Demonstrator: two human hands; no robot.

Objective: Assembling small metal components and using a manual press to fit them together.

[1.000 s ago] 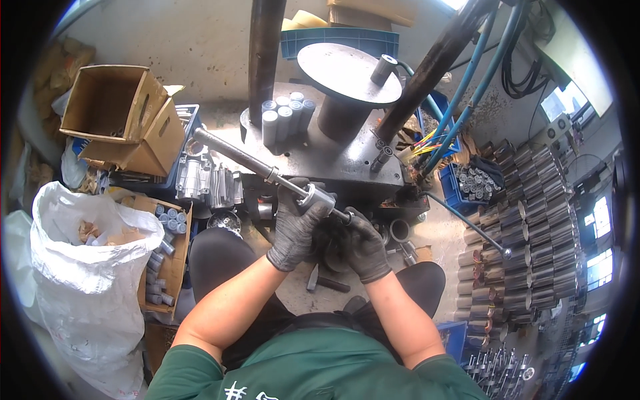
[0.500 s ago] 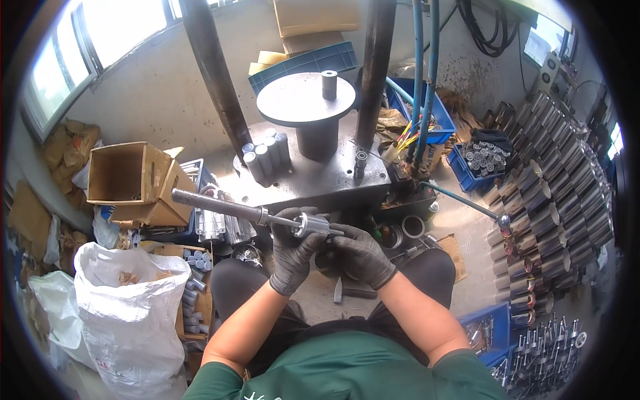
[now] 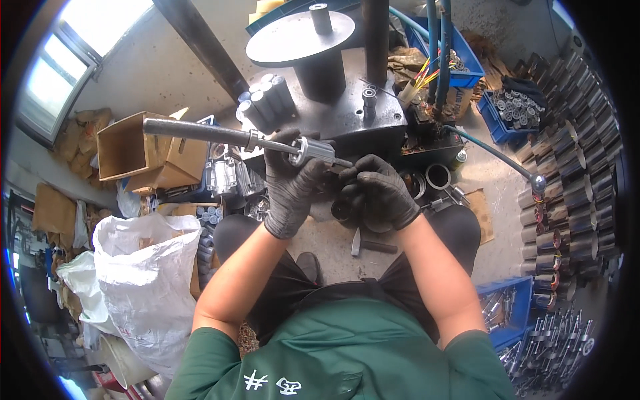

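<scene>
A long metal shaft (image 3: 193, 131), with a thick rod at its left end and a collar partway along, lies nearly level in front of me. Near its right end sits a ribbed silver metal cylinder (image 3: 315, 153). My left hand (image 3: 288, 193), in a dark grey glove, is closed round this cylinder from below. Just right of the shaft's thin tip is my right hand (image 3: 383, 193), gloved too, its fingers curled in. A dark round piece (image 3: 343, 209) shows below those fingers; whether they grip it is unclear.
Ahead stands a press base (image 3: 373, 127) with a round plate (image 3: 300, 33) and several grey cylinders (image 3: 267, 100). A hammer (image 3: 367, 245) lies on the floor between my legs. Left are an open carton (image 3: 130, 150) and white sack (image 3: 147, 267); right, stacked metal tubes (image 3: 567, 193) and blue bins (image 3: 507, 127).
My view has tipped downward and turned slightly. My right hand has drawn away from the cylinder, so the shaft's thin tip shows. The left hand keeps hold of the cylinder.
</scene>
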